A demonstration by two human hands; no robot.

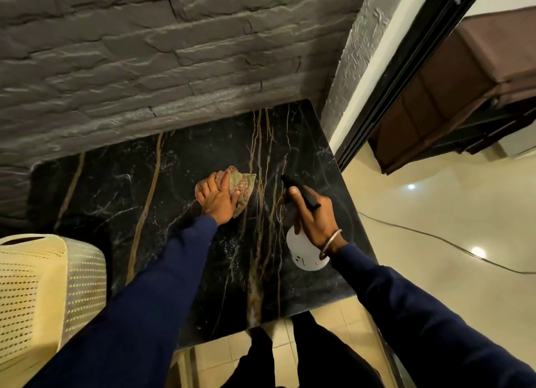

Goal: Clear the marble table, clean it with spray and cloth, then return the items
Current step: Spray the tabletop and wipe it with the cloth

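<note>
Wiping was the step in hand: our left hand [218,199] was closed down on the bunched cloth [242,186], pressing it flat to the marble table [116,202] near the slab's middle. Our right hand [314,218] was wrapped around the neck of the spray bottle [306,252], at 3 o'clock from the cloth and well apart from it, black nozzle pointing toward 11 o'clock. The bottle's white body was held over the top near its right edge; we couldn't tell if it touched the top.

To do it well, we judged: overlapping passes out to the edges, firm palm pressure, refold the cloth when soiled, spray ahead of the cloth rather than onto the hand.

The top looked already cleared, nothing else on it. Stone wall [145,54] boxed the 12 o'clock edge, so strokes there had to run sideways. A cream perforated chair [43,286] sat at 8 o'clock, crowding the left corner. A cable [435,236] lay on the floor at 3 o'clock, a trip risk.
</note>
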